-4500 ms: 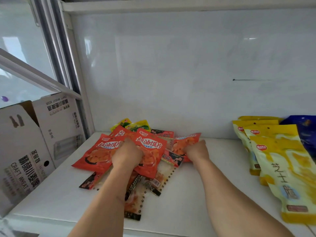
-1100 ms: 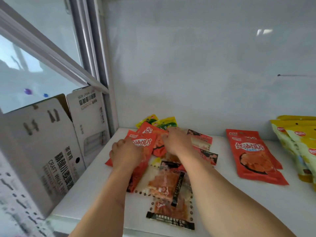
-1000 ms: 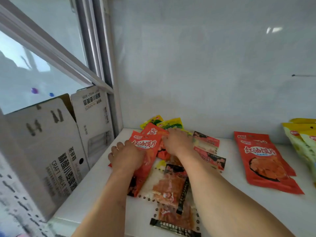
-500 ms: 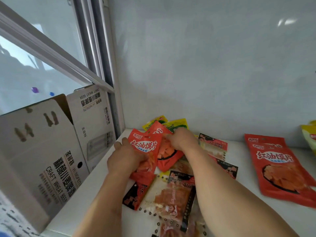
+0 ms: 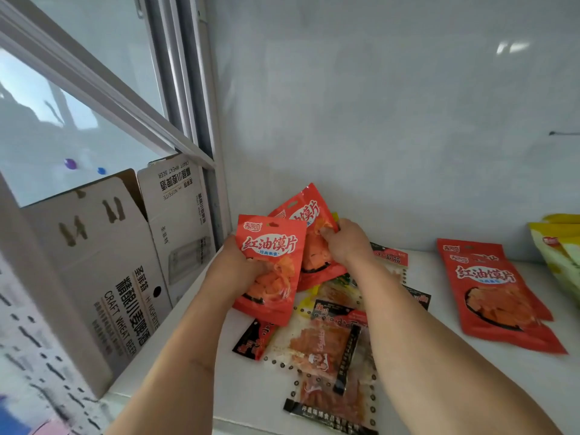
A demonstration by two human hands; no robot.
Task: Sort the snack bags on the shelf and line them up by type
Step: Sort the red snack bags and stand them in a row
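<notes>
My left hand (image 5: 238, 268) grips a red snack bag (image 5: 271, 246) and holds it upright above the pile. My right hand (image 5: 345, 243) pinches a second red bag (image 5: 309, 215) of the same type just behind it, tilted to the right. Below them, clear packets with black ends (image 5: 326, 350) lie jumbled on the white shelf (image 5: 470, 372). Two more matching red bags (image 5: 496, 293) lie stacked flat to the right. Yellow bags (image 5: 558, 246) show at the right edge, partly cut off.
An open cardboard beer box (image 5: 119, 265) stands against the shelf's left side, below a window frame (image 5: 175, 89). The white back wall (image 5: 392, 120) rises directly behind the pile. The shelf's front edge runs under my forearms.
Both hands have lifted their red bags up off the pile. Earlier, one red bag was carried from the pile to the right, where it now lies with another.
</notes>
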